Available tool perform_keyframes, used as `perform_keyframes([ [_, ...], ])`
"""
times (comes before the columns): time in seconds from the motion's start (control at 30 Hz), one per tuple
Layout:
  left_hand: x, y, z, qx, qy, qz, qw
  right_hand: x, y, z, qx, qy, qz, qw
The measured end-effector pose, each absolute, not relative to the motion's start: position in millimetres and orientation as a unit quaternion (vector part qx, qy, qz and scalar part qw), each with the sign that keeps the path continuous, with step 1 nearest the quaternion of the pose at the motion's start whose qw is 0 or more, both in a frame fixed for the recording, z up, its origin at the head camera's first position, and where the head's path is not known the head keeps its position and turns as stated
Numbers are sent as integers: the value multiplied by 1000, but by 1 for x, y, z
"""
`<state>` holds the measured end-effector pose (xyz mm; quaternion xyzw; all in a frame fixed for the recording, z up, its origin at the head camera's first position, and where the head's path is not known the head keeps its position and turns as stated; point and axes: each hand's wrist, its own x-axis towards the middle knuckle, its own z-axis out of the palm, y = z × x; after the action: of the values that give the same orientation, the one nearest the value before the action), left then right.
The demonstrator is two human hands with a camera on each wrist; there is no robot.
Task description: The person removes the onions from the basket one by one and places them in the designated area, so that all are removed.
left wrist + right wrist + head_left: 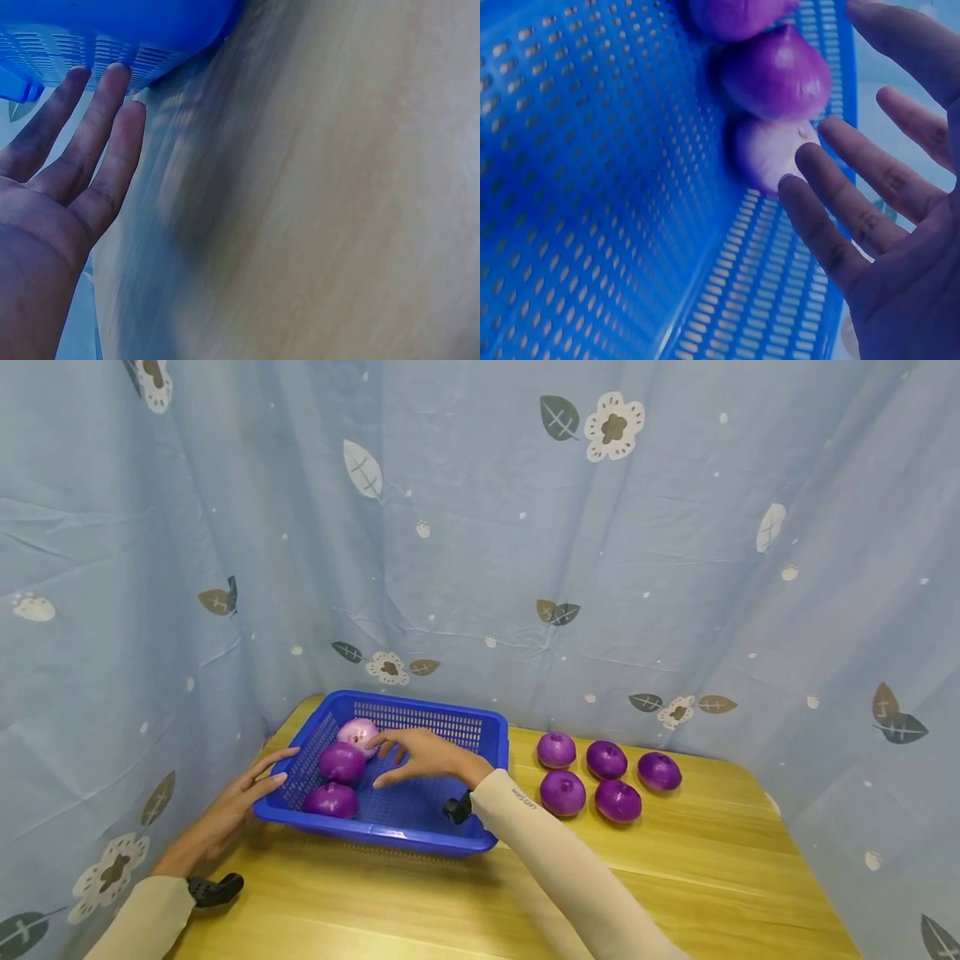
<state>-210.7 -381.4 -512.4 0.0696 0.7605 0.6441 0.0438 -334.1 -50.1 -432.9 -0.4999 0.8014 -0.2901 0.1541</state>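
Observation:
A blue plastic basket [382, 833] stands on the wooden table. Along its left end lie three purple onions: a paler one [356, 732] at the back, a middle onion [342, 764] and a front onion [331, 802]. My right hand [429, 755] is over the basket, fingers spread and loosely bent, with the fingertips right at the pale onion. In the right wrist view the palm is bare. At the basket's left end, my left hand [228, 810] has its fingertips at the rim; in the left wrist view those fingers reach out nearly straight beside the slotted wall [67, 49].
Several more purple onions sit in two rows on the table to the right of the basket, among them a front onion [562, 793] and a far right onion [659, 772]. A blue patterned curtain [480, 552] hangs behind and on both sides of the wooden table [375, 902].

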Motion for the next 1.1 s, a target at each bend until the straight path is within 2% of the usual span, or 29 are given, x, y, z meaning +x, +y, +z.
perform_keyframes([
  [0.3, -209, -384, -515, 63, 749, 659, 43, -319, -78, -438, -516, 796, -253, 191],
  [0.83, -211, -381, -513, 74, 751, 655, 40, -321, -100, -458, -525, 805, -187, 202],
  [1.1, -210, -381, -513, 50, 757, 650, 44, -322, -107, -459, -540, 799, -171, 201],
])
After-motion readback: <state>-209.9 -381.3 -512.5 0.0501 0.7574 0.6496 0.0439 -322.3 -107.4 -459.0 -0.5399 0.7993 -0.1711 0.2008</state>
